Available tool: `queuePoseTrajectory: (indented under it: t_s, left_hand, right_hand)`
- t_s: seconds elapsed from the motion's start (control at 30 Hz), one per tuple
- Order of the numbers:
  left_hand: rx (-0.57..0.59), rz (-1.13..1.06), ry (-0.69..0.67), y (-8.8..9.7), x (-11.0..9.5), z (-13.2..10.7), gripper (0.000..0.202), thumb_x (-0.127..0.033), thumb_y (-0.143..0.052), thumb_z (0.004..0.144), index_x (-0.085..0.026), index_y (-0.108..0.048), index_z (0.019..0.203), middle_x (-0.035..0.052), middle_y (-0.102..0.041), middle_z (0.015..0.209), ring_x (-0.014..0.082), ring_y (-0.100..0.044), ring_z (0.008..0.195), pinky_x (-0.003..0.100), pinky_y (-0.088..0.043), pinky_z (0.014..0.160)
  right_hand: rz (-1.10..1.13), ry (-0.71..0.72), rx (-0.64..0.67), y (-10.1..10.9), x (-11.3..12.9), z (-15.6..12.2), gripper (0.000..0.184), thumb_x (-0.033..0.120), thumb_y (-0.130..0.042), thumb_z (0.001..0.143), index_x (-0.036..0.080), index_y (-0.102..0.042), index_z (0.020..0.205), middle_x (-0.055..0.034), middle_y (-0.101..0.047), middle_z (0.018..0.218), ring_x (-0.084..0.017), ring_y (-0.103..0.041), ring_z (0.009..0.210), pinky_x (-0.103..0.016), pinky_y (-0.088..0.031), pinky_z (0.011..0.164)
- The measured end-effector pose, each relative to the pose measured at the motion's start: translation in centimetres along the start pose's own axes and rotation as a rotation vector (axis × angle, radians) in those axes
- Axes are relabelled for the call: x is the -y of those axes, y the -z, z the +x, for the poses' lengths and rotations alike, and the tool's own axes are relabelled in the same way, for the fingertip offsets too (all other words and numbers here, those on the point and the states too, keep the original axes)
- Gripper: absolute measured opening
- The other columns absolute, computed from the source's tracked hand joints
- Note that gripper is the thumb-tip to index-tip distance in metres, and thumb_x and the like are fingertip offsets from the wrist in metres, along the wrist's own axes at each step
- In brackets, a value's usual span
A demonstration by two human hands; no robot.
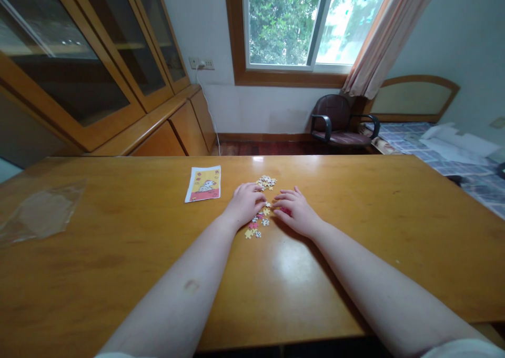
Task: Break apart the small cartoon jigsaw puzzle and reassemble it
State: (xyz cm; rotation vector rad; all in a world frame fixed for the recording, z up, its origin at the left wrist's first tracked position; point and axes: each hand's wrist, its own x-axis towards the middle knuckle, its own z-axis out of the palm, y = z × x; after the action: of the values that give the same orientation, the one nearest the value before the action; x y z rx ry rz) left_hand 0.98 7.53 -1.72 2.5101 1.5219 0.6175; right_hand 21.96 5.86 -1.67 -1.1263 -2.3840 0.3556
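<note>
Far left, glass-fronted cabinet (126, 84), contents too dim to tell; flat on wooden table (130, 231), clear plastic bag (45, 213), contents unclear; next, picture card (204, 184). Left hand (246, 202) curled over scattered puzzle pieces (252, 225), cannot tell if gripping any; pile of pieces (266, 181) just beyond, between hands. Right hand (295, 210) loose, fingers parted, pink puzzle piece (284, 209) partly beneath.

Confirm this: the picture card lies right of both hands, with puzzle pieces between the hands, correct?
No: the head view shows the picture card left of both the left hand and right hand. Puzzle pieces do lie between the hands.
</note>
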Motion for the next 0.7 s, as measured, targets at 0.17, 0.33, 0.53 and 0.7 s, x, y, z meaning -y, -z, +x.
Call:
queuePoseTrajectory:
  t_s: [0.17, 0.33, 0.53, 0.7]
  left_hand:
    - [-0.014, -0.067, 0.014, -0.01, 0.01, 0.04, 0.013, -0.031, -0.060, 0.081, -0.024, -0.071, 0.077, 0.0040, -0.065, 0.110, 0.0227, -0.053, 0.111, 0.042, -0.039, 0.101]
    - [-0.115, -0.026, 0.165, 0.17, 0.16, 0.03, 0.018, -0.029, -0.057, 0.082, -0.023, -0.069, 0.094, 0.0050, -0.065, 0.109, 0.0239, -0.055, 0.106, 0.041, -0.042, 0.097]
    - [-0.100, 0.031, 0.237, 0.13, 0.28, -0.02, 0.029, -0.014, -0.052, 0.075, -0.024, -0.070, 0.096, 0.0041, -0.067, 0.108, 0.0250, -0.057, 0.103, 0.041, -0.044, 0.094]
    - [-0.094, 0.055, 0.188, -0.30, 0.41, -0.08, 0.025, -0.019, -0.054, 0.076, -0.026, -0.072, 0.092, 0.0033, -0.068, 0.107, 0.0256, -0.056, 0.104, 0.042, -0.042, 0.094]
  right_hand:
    - [-0.015, -0.008, 0.017, 0.04, 0.08, 0.03, 0.020, 0.036, -0.054, 0.089, 0.027, -0.071, 0.094, -0.0043, -0.067, 0.109, -0.024, -0.049, 0.119, -0.057, -0.018, 0.109]
    - [-0.120, -0.035, 0.097, -0.01, 0.13, -0.15, 0.040, 0.049, -0.054, 0.087, 0.028, -0.063, 0.119, -0.0091, -0.055, 0.132, -0.033, -0.035, 0.132, -0.064, -0.012, 0.108]
    - [-0.141, 0.005, 0.201, 0.22, 0.71, -0.40, 0.045, 0.058, -0.051, 0.085, 0.035, -0.062, 0.121, -0.0068, -0.047, 0.140, -0.037, -0.026, 0.137, -0.068, -0.007, 0.108]
    - [-0.088, 0.056, 0.185, 0.18, 0.99, -0.44, 0.043, 0.057, -0.052, 0.086, 0.034, -0.063, 0.120, -0.0056, -0.049, 0.138, -0.035, -0.029, 0.135, -0.066, -0.009, 0.109]
